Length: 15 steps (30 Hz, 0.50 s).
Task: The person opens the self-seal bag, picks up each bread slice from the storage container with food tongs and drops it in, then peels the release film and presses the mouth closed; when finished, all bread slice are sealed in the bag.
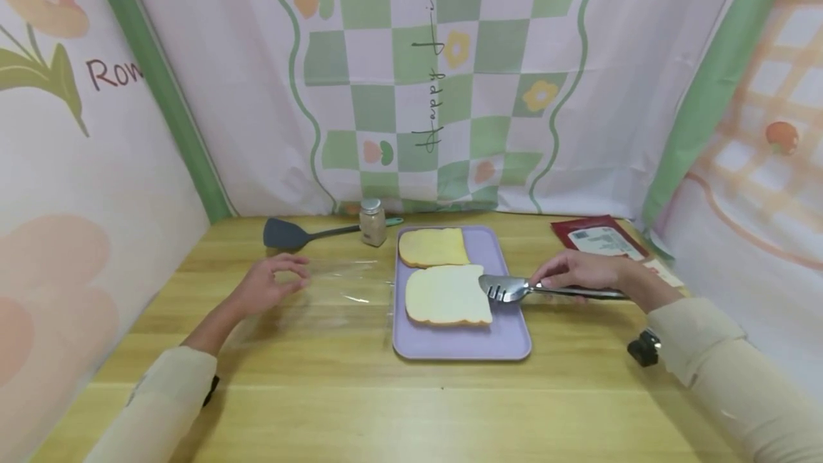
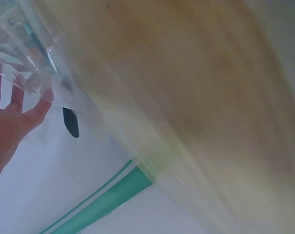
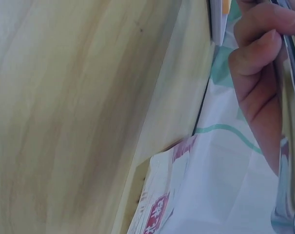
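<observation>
The wood-grain bench (image 1: 411, 413) stands against a green-and-white checker-printed curtain (image 1: 363, 56); floral-printed fabric panels (image 1: 71, 163) flank both sides.

"Happy Life" is running vertically up the checked curtain (image 1: 459, 91), and "Row" is standing on the flowered left curtain (image 1: 83, 170). The red packet (image 1: 604, 240) is carrying print too blurred for reading.

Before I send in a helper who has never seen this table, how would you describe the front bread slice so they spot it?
On the wooden table sits a pale purple tray holding two bread slices. The front slice lies nearer the person, with the metal tongs in the right hand at its edge. Its face is creamy white, while the back slice looks yellower.
</observation>
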Each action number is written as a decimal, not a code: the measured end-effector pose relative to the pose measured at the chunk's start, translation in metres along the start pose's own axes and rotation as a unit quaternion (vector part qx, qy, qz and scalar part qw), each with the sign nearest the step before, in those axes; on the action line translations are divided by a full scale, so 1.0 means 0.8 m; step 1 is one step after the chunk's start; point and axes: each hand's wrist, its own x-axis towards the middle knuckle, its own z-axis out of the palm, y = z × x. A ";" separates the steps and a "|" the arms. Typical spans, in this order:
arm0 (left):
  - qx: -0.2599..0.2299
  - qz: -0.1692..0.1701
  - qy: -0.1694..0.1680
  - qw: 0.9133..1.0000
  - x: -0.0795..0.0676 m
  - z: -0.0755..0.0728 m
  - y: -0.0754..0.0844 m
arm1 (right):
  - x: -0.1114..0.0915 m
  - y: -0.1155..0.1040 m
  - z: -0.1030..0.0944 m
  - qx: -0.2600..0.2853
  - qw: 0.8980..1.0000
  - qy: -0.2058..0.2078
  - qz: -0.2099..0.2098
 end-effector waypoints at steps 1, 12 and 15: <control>0.001 0.003 0.001 1.000 0.000 0.000 0.000 | 0.000 -0.001 0.001 0.001 1.000 0.005 -0.005; 0.015 0.025 0.013 0.999 0.000 0.000 -0.002 | 0.009 -0.018 0.020 -0.010 0.998 0.054 -0.026; 0.012 0.022 0.016 1.000 0.000 0.000 0.000 | 0.015 -0.025 0.027 -0.010 0.998 0.059 -0.026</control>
